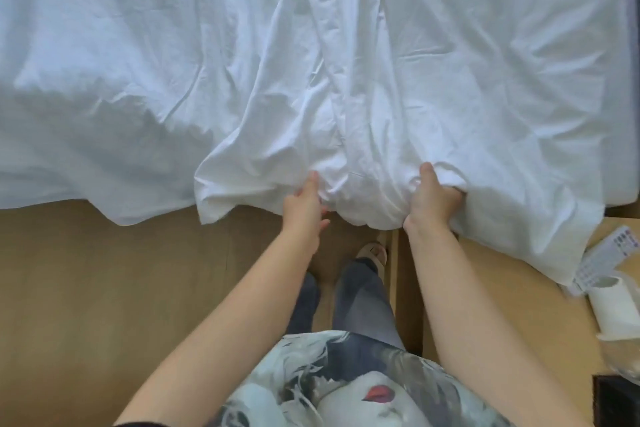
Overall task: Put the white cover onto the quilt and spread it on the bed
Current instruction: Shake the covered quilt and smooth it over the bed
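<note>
A crumpled white cover (346, 87) lies across the bed (86, 62), its near edge bunched and hanging over the bed's side. My left hand (304, 204) pinches a fold of that edge with thumb on top and fingers beneath. My right hand (433, 198) grips a thick bunch of the same edge, fingers buried in the cloth. The quilt itself cannot be told apart from the white fabric.
A wooden floor (104, 288) runs along the bed's near side where my feet stand. At the right, a bedside surface (519, 288) holds a remote control (602, 256) and a white paper roll (613, 308). A dark bed edge (633, 45) shows far right.
</note>
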Tool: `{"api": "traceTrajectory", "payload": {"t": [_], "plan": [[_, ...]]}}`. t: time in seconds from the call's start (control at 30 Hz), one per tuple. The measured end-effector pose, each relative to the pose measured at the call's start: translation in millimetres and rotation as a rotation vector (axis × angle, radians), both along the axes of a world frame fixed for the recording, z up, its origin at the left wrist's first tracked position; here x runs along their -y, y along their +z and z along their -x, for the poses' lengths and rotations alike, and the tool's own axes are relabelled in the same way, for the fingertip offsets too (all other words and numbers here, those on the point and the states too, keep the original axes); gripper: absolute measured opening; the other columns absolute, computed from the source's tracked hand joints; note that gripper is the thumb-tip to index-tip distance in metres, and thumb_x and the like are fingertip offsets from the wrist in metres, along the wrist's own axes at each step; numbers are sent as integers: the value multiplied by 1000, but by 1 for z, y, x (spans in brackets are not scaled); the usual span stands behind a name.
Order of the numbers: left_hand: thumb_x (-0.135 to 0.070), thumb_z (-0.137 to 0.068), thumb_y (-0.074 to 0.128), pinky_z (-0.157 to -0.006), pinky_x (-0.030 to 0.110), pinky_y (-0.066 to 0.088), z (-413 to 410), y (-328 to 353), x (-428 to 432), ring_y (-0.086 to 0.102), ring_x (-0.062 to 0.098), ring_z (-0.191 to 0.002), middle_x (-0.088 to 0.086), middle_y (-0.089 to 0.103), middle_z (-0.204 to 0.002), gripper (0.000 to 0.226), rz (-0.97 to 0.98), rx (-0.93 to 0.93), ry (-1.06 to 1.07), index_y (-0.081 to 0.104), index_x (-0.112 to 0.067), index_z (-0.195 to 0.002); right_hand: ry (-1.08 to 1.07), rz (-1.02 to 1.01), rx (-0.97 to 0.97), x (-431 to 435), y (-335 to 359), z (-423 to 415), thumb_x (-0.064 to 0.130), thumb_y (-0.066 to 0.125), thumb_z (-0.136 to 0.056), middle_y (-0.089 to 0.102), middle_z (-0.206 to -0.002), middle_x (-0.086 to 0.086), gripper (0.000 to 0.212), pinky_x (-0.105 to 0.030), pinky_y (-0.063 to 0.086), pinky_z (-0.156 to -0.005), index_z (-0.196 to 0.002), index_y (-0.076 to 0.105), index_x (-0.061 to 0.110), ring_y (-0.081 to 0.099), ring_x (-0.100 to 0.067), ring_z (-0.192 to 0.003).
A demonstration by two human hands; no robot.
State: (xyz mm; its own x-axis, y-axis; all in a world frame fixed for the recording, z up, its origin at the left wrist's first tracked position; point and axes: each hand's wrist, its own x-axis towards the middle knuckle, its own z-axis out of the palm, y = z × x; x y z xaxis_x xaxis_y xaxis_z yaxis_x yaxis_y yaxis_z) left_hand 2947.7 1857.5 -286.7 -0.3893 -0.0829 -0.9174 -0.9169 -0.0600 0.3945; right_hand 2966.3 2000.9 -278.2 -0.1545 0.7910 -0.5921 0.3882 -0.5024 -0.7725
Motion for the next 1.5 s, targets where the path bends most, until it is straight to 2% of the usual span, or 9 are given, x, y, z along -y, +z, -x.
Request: {"api": "traceTrajectory", "payload": {"t": [0.13, 0.27, 0.53, 0.77, 0.97, 1.17, 1.3, 1.43, 1.5], "plan": [[-54, -93, 47, -55, 26, 51, 3, -3, -44, 63, 19, -78, 5, 65, -98, 49, -89, 131, 42, 56, -10, -114, 15, 19, -21, 0, -1, -3, 13, 61, -90, 60, -101, 6, 21, -21, 51, -75, -110, 53, 14, 60, -8, -87], [-31, -99, 44, -82, 32, 48, 10, -5, -45, 59, 22, -92, 4, 62, -98, 26, 82, -164, 83, 59, -10, -98, 27, -1, -35, -2, -1, -4, 10, 57, -92, 59, -91, 12, 17, -8, 47, -59, -107, 55, 15, 57, 1, -77], [-15, -88, 49, -63, 28, 44, 36, -20, 82, 56, 21, -84, 7, 64, -102, 27, 439, -214, 574, 61, -4, -109, 26, 3, -44, -12, -5, 0, 11, 58, -89, 61, -101, 10, 23, -20, 52, -79, -110, 55, 17, 61, -9, -93], [-54, -91, 49, -59, 27, 43, -8, 12, -47, 57, 16, -69, 0, 59, -77, 43, 83, -31, -253, 58, -12, -93, -7, 119, -23, -9, -12, -9, 17, 64, -88, 60, -100, 11, 26, -19, 47, -77, -112, 55, 17, 60, -9, -95], [-24, -93, 57, -80, 32, 53, -9, 17, -84, 64, 18, -88, -4, 67, -86, 16, 80, -345, -16, 62, -20, -78, -189, 547, -235, -33, -13, -25, 52, 66, -79, 64, -113, -5, 56, -36, 55, -80, -123, 54, 19, 63, -23, -100], [-26, -92, 61, -51, 16, 43, -6, 36, -73, 50, 7, -56, -3, 52, -59, 40, 219, -539, 55, 42, -13, -59, -421, 603, -405, -95, -26, -68, 68, 50, -82, 61, -119, -6, 53, -55, 44, -95, -119, 55, 30, 57, -34, -108], [-34, -91, 59, -81, 20, 45, -12, 33, -98, 59, 6, -96, -5, 63, -100, 26, 255, -666, -509, 58, -14, -108, -392, 594, -494, -137, -24, -71, 43, 54, -91, 65, -120, -9, 39, -48, 52, -88, -123, 58, 22, 60, -34, -110], [-53, -72, 67, -112, 60, 8, -28, 12, -143, -5, 29, -146, 10, -7, -158, 111, 541, -819, -1637, -12, -33, -148, -289, 340, -353, -189, 8, -60, 14, 61, -84, 65, -120, -9, 40, -31, 56, -71, -124, 60, 7, 63, -27, -107], [-37, -68, 75, -104, 62, 25, -21, 13, -171, 20, 38, -142, 23, 17, -153, 108, 628, -928, -1640, 2, -26, -147, -198, 132, -371, -205, 47, -52, 7, 68, -72, 67, -116, -8, 48, -30, 57, -70, -119, 61, 2, 66, -24, -102]]}}
